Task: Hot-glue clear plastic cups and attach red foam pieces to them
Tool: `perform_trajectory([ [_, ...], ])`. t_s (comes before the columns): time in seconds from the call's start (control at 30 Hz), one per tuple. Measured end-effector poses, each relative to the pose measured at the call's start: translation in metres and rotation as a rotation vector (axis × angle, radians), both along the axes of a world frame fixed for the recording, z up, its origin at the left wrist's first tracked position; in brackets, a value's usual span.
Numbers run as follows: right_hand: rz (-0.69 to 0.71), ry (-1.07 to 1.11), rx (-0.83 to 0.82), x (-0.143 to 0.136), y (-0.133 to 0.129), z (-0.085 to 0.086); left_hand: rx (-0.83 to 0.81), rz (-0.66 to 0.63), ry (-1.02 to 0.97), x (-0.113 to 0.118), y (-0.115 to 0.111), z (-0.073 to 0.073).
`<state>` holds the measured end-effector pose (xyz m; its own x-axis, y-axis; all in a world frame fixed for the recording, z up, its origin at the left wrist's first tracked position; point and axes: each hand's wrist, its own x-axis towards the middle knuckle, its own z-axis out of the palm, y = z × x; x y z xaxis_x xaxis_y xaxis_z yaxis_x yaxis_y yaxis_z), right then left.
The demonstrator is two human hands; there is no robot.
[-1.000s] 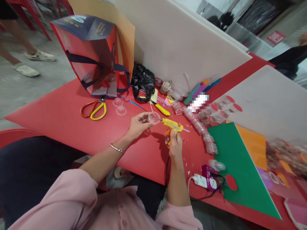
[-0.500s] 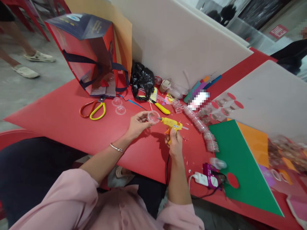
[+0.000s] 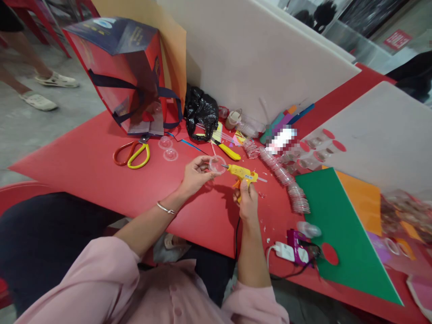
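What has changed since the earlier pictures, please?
Nothing has visibly changed beyond a slight shift of the view: the left hand still holds the clear plastic piece, and the right hand still holds the yellow glue gun, its nozzle at the piece.

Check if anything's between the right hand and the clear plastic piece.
Yes: the yellow glue gun, gripped in the right hand, nozzle at the clear plastic piece. Nothing else visible between them; can't tell if the nozzle touches.

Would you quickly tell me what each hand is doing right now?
Left hand: closed on a clear plastic lid.
Right hand: closed around a yellow glue gun.
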<state>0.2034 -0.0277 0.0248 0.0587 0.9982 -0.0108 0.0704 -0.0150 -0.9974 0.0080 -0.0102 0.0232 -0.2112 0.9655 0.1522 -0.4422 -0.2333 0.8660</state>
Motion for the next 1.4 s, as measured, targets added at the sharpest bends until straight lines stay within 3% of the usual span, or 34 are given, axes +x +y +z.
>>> perform_trajectory([
  [0.2,0.06,0.011,-0.02,-0.001,-0.002,0.003,-0.002,0.046,-0.027,-0.002,0.001,0.001],
  [0.47,-0.005,0.046,-0.007,0.001,0.0,0.007,0.001,-0.154,-0.009,-0.001,-0.006,0.003],
  [0.73,0.065,0.035,-0.043,-0.002,-0.003,0.005,-0.025,0.006,-0.072,-0.002,0.002,0.0],
  [1.1,-0.014,0.053,-0.006,0.0,0.001,0.004,-0.012,-0.122,-0.013,0.002,-0.008,0.007],
  [1.4,0.072,0.023,-0.026,-0.003,-0.004,0.003,-0.032,0.018,-0.065,0.001,0.0,0.0],
])
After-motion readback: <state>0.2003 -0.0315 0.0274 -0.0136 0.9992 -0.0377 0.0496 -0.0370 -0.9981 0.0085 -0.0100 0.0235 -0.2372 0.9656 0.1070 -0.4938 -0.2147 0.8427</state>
